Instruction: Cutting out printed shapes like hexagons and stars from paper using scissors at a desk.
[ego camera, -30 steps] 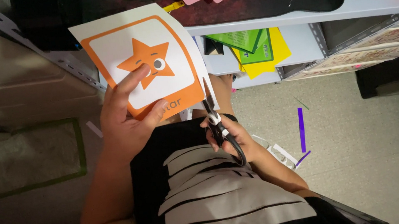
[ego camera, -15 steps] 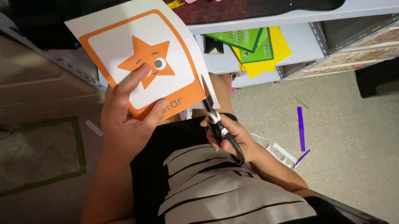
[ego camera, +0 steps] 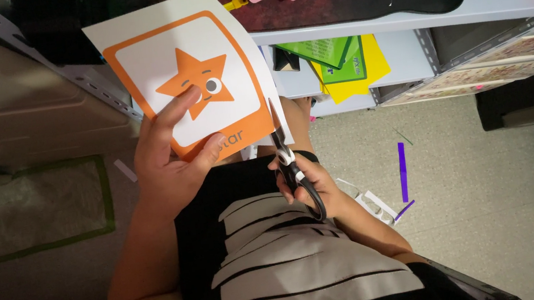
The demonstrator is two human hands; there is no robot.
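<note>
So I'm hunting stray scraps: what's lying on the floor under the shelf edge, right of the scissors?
Right of the scissors, a purple paper strip and white offcuts lie on the floor. The person's lap hides anything beneath it.

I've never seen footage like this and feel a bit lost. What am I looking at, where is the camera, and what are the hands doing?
There is no machine here: this is a person, filmed by one camera worn on their head and looking straight down, so you see their own arms and lap. The left hand holds up a white sheet printed with an orange frame and an orange cartoon star. The right hand holds black-handled scissors, whose blades are at the sheet's right edge. Below is a pale floor with a purple paper strip and white paper scraps. Above is a shelf with green and yellow papers under it.
</note>
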